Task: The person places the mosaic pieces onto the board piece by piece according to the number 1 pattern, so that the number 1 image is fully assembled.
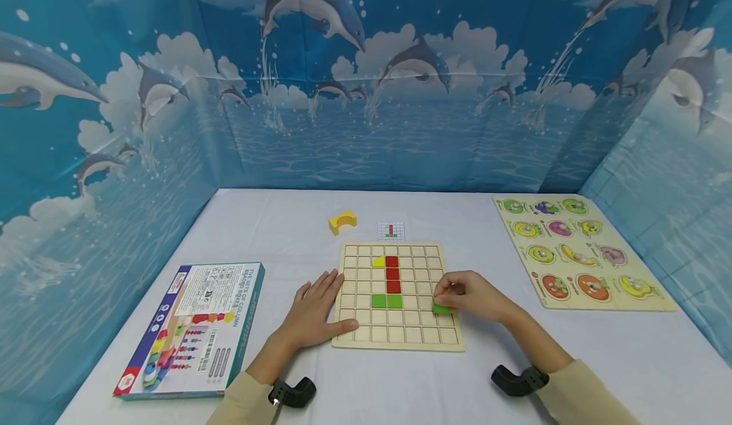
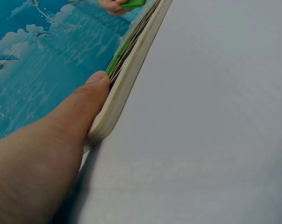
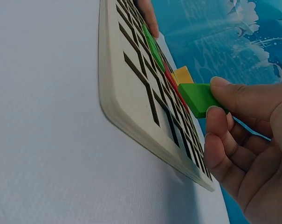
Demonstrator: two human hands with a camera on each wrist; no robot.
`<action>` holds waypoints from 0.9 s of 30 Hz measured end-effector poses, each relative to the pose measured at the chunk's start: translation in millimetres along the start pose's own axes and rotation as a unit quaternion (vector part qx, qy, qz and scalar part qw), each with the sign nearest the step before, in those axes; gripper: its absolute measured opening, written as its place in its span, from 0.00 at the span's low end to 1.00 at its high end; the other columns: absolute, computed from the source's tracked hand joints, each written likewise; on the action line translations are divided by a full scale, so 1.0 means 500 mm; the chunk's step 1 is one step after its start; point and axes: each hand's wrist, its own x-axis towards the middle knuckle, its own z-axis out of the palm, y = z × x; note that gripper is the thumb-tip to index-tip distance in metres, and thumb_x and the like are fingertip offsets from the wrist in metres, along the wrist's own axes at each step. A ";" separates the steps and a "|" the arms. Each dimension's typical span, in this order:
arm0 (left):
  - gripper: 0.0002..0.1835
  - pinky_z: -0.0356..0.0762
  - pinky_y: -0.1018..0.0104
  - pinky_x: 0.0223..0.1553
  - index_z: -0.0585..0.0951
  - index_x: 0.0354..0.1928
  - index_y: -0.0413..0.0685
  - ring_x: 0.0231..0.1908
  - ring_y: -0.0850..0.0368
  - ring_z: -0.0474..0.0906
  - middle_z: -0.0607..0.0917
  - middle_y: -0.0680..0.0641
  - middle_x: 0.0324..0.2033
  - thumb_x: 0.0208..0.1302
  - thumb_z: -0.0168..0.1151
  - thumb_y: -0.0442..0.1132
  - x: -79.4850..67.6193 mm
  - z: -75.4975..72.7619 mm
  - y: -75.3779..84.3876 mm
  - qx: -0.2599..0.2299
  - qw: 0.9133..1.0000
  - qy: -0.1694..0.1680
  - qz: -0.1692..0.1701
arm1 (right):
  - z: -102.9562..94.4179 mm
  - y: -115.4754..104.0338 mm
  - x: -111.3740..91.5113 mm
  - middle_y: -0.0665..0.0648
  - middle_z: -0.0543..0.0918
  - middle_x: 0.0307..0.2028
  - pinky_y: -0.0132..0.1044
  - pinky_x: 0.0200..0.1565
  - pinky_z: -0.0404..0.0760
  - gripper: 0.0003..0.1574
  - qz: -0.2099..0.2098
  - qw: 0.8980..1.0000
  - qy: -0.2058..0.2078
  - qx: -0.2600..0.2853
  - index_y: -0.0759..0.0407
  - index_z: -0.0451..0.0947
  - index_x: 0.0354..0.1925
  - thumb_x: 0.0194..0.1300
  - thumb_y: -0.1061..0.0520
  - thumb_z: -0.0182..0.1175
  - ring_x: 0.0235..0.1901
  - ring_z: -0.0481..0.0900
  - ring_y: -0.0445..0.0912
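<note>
A wooden grid board [image 1: 357, 336] lies flat on the white table with colored squares set in its cells. Three red squares [image 1: 392, 274] form a column, a yellow piece [image 1: 379, 262] sits left of the top one, and two green squares [image 1: 386, 300] lie side by side below. My left hand [image 1: 314, 310] rests at the board's left edge, fingers spread, thumb [image 2: 96, 88] on its front left corner. Between thumb and fingertips my right hand [image 1: 471, 295] pinches another green square [image 3: 196, 99], held over the board's right side.
Behind the board lie a small printed pattern card [image 1: 391, 231] and a yellow arch block [image 1: 342, 222]. A boxed toy [image 1: 211, 330] is at the left, a fruit puzzle board [image 1: 583, 253] at the right. A dolphin-print curtain [image 1: 366, 139] encloses the table.
</note>
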 end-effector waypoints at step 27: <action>0.53 0.43 0.41 0.67 0.55 0.76 0.46 0.74 0.49 0.46 0.55 0.45 0.75 0.57 0.54 0.72 0.000 -0.001 0.000 0.001 1.000 0.002 0.002 | 0.057 -0.008 0.069 0.54 0.80 0.32 0.35 0.31 0.81 0.05 -0.010 1.000 -0.008 -0.007 0.61 0.80 0.35 0.64 0.60 0.66 0.27 0.77 0.47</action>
